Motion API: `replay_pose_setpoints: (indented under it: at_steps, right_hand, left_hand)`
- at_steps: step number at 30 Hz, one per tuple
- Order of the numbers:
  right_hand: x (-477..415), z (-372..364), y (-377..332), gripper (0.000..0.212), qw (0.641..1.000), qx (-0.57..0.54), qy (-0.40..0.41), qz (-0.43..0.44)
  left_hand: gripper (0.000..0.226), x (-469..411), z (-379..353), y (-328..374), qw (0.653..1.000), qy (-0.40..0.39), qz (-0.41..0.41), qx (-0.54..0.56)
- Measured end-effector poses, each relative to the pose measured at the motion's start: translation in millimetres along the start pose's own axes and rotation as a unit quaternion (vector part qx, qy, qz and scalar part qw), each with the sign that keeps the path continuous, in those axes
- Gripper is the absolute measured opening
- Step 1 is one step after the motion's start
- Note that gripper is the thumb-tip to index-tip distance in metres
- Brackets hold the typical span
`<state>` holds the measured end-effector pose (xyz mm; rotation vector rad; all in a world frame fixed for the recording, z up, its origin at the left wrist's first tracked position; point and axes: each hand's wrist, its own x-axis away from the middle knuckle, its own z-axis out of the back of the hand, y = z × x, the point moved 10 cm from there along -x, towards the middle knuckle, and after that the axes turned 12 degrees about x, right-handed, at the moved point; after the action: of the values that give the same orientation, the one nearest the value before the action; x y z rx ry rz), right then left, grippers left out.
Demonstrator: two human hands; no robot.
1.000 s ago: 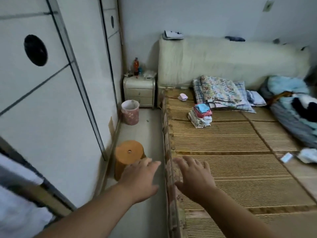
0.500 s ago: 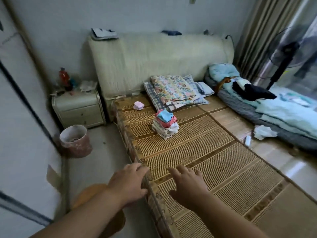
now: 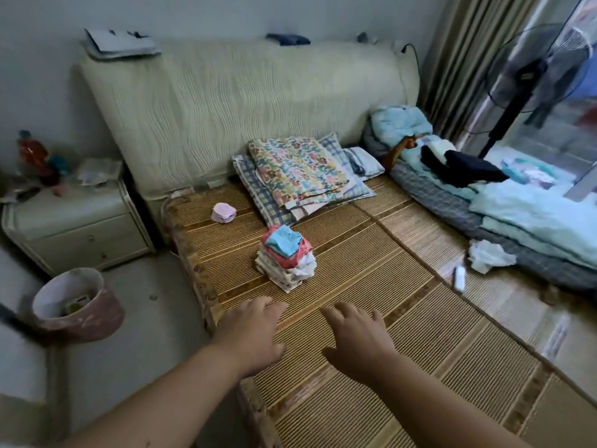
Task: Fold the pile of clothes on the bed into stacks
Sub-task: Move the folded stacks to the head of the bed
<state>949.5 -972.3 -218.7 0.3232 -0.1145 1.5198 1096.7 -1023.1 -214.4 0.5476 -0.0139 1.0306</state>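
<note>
A small stack of folded clothes [image 3: 287, 257], blue piece on top, stands on the bamboo mat of the bed [image 3: 403, 334]. A little pink folded piece [image 3: 223, 212] lies apart near the headboard. Dark and light unfolded clothes [image 3: 458, 163] lie on the bedding at the far right. A crumpled white cloth [image 3: 489, 255] lies beside that bedding. My left hand [image 3: 250, 334] and my right hand [image 3: 357, 339] hover over the mat's near left edge, fingers relaxed, holding nothing, short of the stack.
Patterned pillows [image 3: 300, 176] lean by the padded headboard [image 3: 245, 105]. Teal and grey bedding [image 3: 529, 221] runs along the right side. A nightstand [image 3: 74, 221] and pink bin [image 3: 76, 302] stand left on the floor. A fan [image 3: 529, 76] stands by the window.
The view has swung right, from the wardrobe and floor towards the bed and window. Both hands have moved from beyond the bed's edge to over the mat, still empty.
</note>
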Motion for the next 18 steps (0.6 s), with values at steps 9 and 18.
replay_pose_setpoints:
  at_steps: [9, 18]
  right_hand:
    - [-82, 16, 36, 0.089, 0.999, -0.031, 0.003, -0.035]
    - [-191, 11, 41, 0.091, 0.995, -0.055, 0.005, -0.086]
  left_hand:
    - [0.075, -105, 35, -3, 0.999, -0.010, -0.026, -0.034]
    - [0.076, -244, 34, -51, 0.997, -0.059, -0.043, -0.028]
